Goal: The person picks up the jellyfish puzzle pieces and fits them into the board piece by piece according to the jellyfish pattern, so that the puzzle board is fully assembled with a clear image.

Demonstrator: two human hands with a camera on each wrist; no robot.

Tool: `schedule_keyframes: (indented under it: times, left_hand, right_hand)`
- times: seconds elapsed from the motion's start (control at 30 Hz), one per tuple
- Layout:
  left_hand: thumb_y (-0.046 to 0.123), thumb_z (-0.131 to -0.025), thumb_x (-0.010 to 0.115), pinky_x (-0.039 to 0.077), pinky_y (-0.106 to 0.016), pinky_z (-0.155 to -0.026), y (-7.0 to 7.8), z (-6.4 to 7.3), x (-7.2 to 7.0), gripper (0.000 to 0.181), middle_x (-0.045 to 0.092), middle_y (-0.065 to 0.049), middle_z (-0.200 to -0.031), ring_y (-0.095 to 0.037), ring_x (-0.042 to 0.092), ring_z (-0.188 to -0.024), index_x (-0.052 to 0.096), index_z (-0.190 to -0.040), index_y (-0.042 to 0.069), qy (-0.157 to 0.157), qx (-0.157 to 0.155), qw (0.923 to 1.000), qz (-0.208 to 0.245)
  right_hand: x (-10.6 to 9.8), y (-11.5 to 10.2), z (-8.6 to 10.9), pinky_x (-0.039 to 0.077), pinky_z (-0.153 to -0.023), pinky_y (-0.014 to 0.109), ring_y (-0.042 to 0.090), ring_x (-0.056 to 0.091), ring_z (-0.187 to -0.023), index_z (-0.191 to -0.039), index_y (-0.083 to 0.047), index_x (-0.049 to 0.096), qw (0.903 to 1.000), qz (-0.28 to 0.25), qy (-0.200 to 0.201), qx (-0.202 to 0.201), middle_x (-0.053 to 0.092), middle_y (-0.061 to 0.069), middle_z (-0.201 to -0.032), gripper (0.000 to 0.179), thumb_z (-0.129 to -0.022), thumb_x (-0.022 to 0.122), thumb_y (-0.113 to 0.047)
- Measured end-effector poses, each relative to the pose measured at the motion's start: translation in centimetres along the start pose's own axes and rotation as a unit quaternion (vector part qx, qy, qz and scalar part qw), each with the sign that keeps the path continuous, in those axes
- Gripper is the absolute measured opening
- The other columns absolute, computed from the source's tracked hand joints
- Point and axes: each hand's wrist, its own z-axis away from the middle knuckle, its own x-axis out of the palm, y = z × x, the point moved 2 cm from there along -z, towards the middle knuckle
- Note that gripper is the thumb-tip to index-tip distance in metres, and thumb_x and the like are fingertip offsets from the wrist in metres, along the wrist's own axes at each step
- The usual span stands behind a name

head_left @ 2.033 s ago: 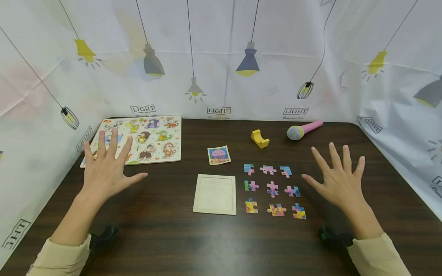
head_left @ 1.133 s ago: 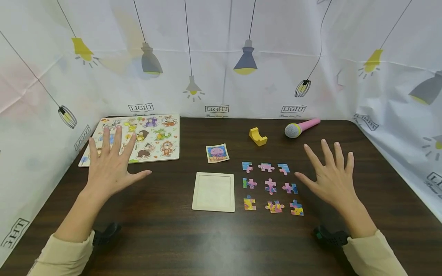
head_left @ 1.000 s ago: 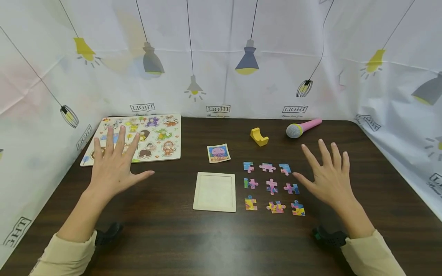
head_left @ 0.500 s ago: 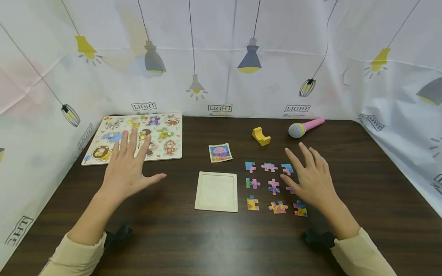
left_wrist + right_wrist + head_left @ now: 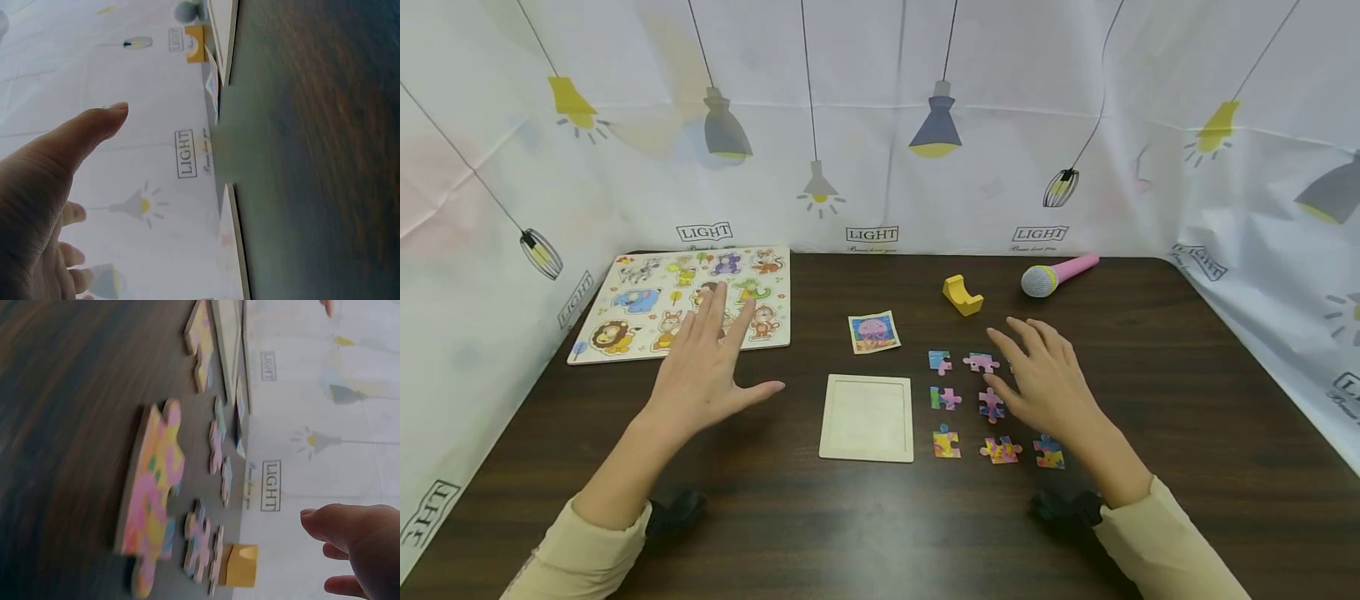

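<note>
My left hand (image 5: pixel 700 383) hovers above the table with fingers extended and thumb out, between the animal puzzle board (image 5: pixel 617 304) and the pale wooden puzzle frame (image 5: pixel 867 418). Over the right-hand side of several jigsaw pieces (image 5: pixel 946 399) hangs my right hand (image 5: pixel 1048 387), its fingers slightly bent and holding nothing. It hides some pieces of the right column. In the right wrist view, a pink and yellow jigsaw piece (image 5: pixel 153 494) lies close to the camera, while the right thumb (image 5: pixel 337 522) stays clear of the pieces. The left wrist view shows the left thumb (image 5: pixel 87 134) touching nothing.
A small jellyfish picture card (image 5: pixel 874 332) lies behind the frame. Farther back are a yellow curved block (image 5: pixel 962 296) and a pink toy microphone (image 5: pixel 1058 276). A white curtain (image 5: pixel 880 125) printed with lamps borders the dark wooden table (image 5: pixel 865 533).
Both hands have moved inward, the left toward the frame and the right leftward over the jigsaw pieces. The right fingers have drawn closer together. Objects on the table stay put.
</note>
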Motion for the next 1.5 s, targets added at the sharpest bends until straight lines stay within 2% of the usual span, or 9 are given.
schedule_keyframes:
  times: [0.13, 0.3, 0.63, 0.73, 0.97, 1.2, 1.37, 1.5]
  left_hand:
    - [0.068, -0.072, 0.058, 0.015, -0.051, -0.106, 0.7, -0.1, 0.7, 0.105, -0.004, -0.019, -0.151, -0.034, 0.004, -0.138, 0.016, -0.148, 0.008, -0.033, 0.014, 0.999, 0.027]
    - [0.068, -0.073, 0.058, 0.016, -0.05, -0.106, 1.3, 0.0, 1.9, 0.105, 0.001, -0.02, -0.151, -0.034, 0.007, -0.137, 0.015, -0.148, 0.008, -0.066, 0.039, 0.9961, 0.044]
    - [0.07, -0.072, 0.057, 0.019, -0.048, -0.106, 2.3, 0.1, 3.5, 0.103, 0.018, -0.023, -0.148, -0.035, 0.013, -0.136, 0.023, -0.146, 0.007, -0.077, 0.082, 0.9929, 0.039]
    - [0.071, -0.072, 0.057, 0.017, -0.048, -0.107, 2.7, 0.2, 3.8, 0.103, 0.018, -0.022, -0.148, -0.035, 0.013, -0.136, 0.025, -0.145, 0.006, -0.076, 0.099, 0.9916, 0.036]
    - [0.074, -0.068, 0.057, 0.012, -0.051, -0.107, 3.6, 0.5, 4.8, 0.104, 0.023, -0.02, -0.147, -0.034, 0.016, -0.136, 0.032, -0.143, 0.007, -0.074, 0.127, 0.9884, 0.039]
    - [0.081, -0.065, 0.051, 0.008, -0.055, -0.106, 4.1, 0.9, 5.6, 0.106, 0.024, -0.019, -0.147, -0.033, 0.013, -0.137, 0.034, -0.143, 0.01, -0.082, 0.142, 0.9856, 0.043]
    - [0.083, -0.064, 0.047, 0.008, -0.057, -0.105, 4.4, 1.2, 6.4, 0.109, 0.025, -0.019, -0.147, -0.034, 0.014, -0.137, 0.033, -0.143, 0.011, -0.093, 0.156, 0.9817, 0.059]
    - [0.083, -0.064, 0.047, 0.009, -0.055, -0.106, 4.6, 1.6, 6.8, 0.111, 0.022, -0.017, -0.148, -0.03, 0.015, -0.137, 0.027, -0.145, 0.009, -0.116, 0.157, 0.9759, 0.097]
  right_hand:
    - [0.3, -0.7, -0.7, 0.026, -0.095, 0.058, 0.042, 0.032, -0.121, -0.128, -0.004, 0.051, 0.9999, -0.009, -0.006, -0.01, 0.043, 0.023, -0.131, 0.056, -0.081, 0.067, -0.029]
    - [0.8, -1.3, -1.4, 0.027, -0.095, 0.056, 0.039, 0.036, -0.118, -0.128, -0.004, 0.05, 0.9995, -0.015, -0.023, -0.012, 0.046, 0.021, -0.128, 0.054, -0.083, 0.065, -0.03]
    - [2.0, -2.4, -2.7, 0.03, -0.091, 0.054, 0.034, 0.041, -0.111, -0.128, -0.004, 0.052, 0.9976, -0.045, -0.048, -0.022, 0.051, 0.018, -0.123, 0.053, -0.085, 0.064, -0.032]
    - [2.4, -2.7, -3.1, 0.032, -0.09, 0.054, 0.035, 0.042, -0.111, -0.128, -0.003, 0.052, 0.9963, -0.055, -0.063, -0.022, 0.051, 0.018, -0.123, 0.052, -0.085, 0.064, -0.031]
    - [3.9, -2.6, -3.7, 0.031, -0.093, 0.056, 0.037, 0.039, -0.117, -0.13, -0.003, 0.049, 0.9873, -0.092, -0.129, 0.0, 0.049, 0.017, -0.127, 0.054, -0.088, 0.06, -0.034]
    - [4.8, -2.1, -3.6, 0.03, -0.093, 0.056, 0.039, 0.035, -0.117, -0.131, -0.002, 0.047, 0.9815, -0.126, -0.144, 0.014, 0.047, 0.019, -0.125, 0.053, -0.091, 0.054, -0.036]
    - [5.4, -1.8, -3.3, 0.028, -0.093, 0.056, 0.038, 0.033, -0.118, -0.133, -0.003, 0.046, 0.9769, -0.146, -0.156, 0.005, 0.044, 0.019, -0.127, 0.053, -0.091, 0.054, -0.035]
    - [5.7, -1.8, -3.1, 0.028, -0.093, 0.054, 0.037, 0.036, -0.115, -0.133, -0.002, 0.046, 0.9765, -0.152, -0.153, 0.002, 0.044, 0.019, -0.125, 0.052, -0.091, 0.055, -0.033]
